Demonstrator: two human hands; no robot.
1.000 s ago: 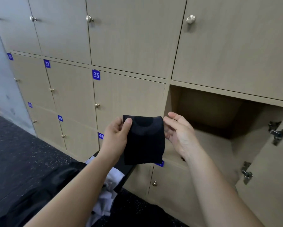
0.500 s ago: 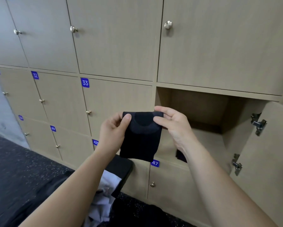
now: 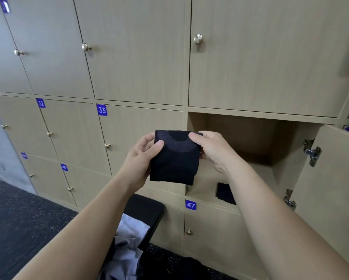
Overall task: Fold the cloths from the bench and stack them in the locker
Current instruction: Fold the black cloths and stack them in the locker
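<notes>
With both hands pinching the folded black cloth [image 3: 174, 158] mid-air by the open locker [image 3: 240, 138], left hand [image 3: 143, 158] and right hand [image 3: 212, 150] at its top corners, folding looks done; next, set it on the dark cloth inside [image 3: 225, 193].

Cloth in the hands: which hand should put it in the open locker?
Right, probably. The right hand pinches the cloth on the side by the open locker; the left hand holds the far side.

The left hand [image 3: 141, 160] at 9 o'clock and right hand [image 3: 214, 152] at 3 o'clock pinch a folded black cloth [image 3: 174, 158], the open locker [image 3: 240, 138] at its 3 o'clock holding a second dark cloth [image 3: 225, 193].
</notes>
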